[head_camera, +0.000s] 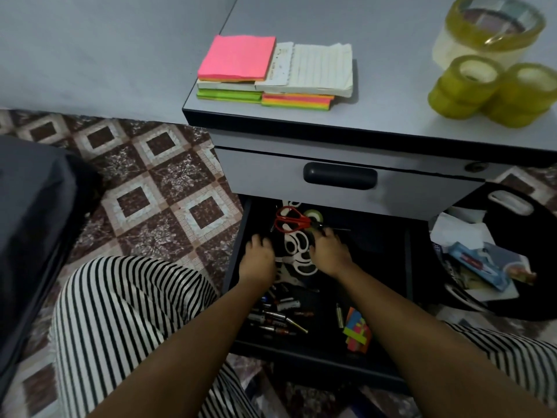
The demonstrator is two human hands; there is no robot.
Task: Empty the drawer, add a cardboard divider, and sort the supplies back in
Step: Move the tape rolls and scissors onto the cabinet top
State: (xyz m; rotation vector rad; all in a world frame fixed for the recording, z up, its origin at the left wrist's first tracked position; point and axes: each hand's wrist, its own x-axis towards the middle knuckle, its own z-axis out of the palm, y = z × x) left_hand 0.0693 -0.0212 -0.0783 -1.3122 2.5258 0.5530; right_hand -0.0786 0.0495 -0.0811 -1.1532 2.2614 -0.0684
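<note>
Both hands down in drawer point(316, 354): left hand point(259, 257) and right hand point(330, 253) flank white scissors point(297, 248), red scissors point(291, 220) just past the right fingertips point(321, 232). Fingers bent downward; grasping or not, cannot tell. Risk: tangled blades nick a finger on a blind grab.

In the drawer point(316, 357), scissors point(291, 223) behind, batteries point(275, 316) front-left; on the desk point(391, 86), notepads point(271, 73) left, tape rolls point(465, 86) right.

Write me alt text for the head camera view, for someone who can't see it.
The left hand and right hand reach into an open dark drawer, flanking white-handled scissors, red-handled scissors just beyond. Batteries and coloured sticky notes lie nearer the person; notepads and tape rolls sit on the desk above.
</note>
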